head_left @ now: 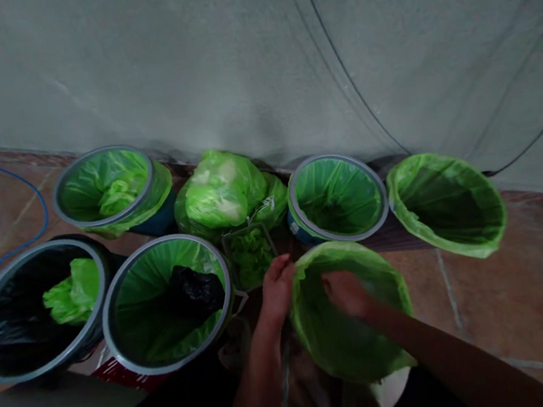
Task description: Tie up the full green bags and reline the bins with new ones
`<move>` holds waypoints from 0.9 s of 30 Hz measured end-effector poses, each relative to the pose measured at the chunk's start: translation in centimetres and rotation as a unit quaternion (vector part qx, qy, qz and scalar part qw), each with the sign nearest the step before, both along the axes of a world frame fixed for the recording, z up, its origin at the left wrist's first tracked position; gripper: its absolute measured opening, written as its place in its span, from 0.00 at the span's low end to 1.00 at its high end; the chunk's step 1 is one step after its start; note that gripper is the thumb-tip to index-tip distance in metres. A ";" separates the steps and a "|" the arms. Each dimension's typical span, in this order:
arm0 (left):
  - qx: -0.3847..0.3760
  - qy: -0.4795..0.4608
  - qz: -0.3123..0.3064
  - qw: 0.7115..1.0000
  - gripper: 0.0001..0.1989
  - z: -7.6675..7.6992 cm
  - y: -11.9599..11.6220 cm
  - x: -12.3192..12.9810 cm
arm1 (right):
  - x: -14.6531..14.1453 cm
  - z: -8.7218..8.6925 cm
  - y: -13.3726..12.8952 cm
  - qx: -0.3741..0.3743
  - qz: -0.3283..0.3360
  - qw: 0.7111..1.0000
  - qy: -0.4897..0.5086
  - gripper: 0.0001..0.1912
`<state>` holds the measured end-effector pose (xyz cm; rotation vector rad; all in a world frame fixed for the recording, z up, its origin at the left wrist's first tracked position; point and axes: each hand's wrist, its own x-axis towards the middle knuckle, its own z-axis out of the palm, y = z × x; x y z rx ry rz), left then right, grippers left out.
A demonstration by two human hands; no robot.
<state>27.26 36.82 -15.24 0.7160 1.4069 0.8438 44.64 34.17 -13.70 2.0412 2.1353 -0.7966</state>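
Observation:
Low in the middle stands a bin lined with a green bag, its liner folded over the rim. My left hand is at the liner's left edge, fingers bent round it. Inside the mouth of this bin, near its upper left, is my right hand, its fingers curled; whether they hold anything is hidden. Just left of my left hand is a small square container with green plastic in it. Behind the bin stands another green-lined bin with a grey rim.
More lined bins stand at the right, upper left, far left and centre left. Full green bags lean by the wall. A blue cable crosses the left floor; a dark cable hangs down the wall.

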 end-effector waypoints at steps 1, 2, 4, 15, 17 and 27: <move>0.031 0.026 -0.041 0.998 0.18 0.1 0.3 0.5 | 1.0 0.9 0.6 0.017 0.011 1.000 0.001 0.16; 0.061 0.053 -0.076 0.994 0.17 0.2 0.5 0.9 | 1.7 1.7 1.2 0.044 0.021 0.999 0.010 0.17; 0.095 0.098 -0.111 0.984 0.13 0.2 0.7 1.7 | 2.7 3.1 2.4 0.107 0.035 0.993 0.036 0.18; -0.027 -0.051 0.027 0.998 0.14 0.3 -2.7 -2.0 | 0.1 2.3 5.7 0.034 0.094 0.995 0.004 0.19; -0.029 -0.045 0.025 0.998 0.18 0.7 -2.3 -2.4 | 0.2 2.7 6.4 0.021 0.083 0.996 0.011 0.20; 0.000 0.027 0.010 1.000 0.07 -0.8 -1.2 -1.5 | 0.5 3.5 7.8 -0.008 0.130 0.985 -0.114 0.14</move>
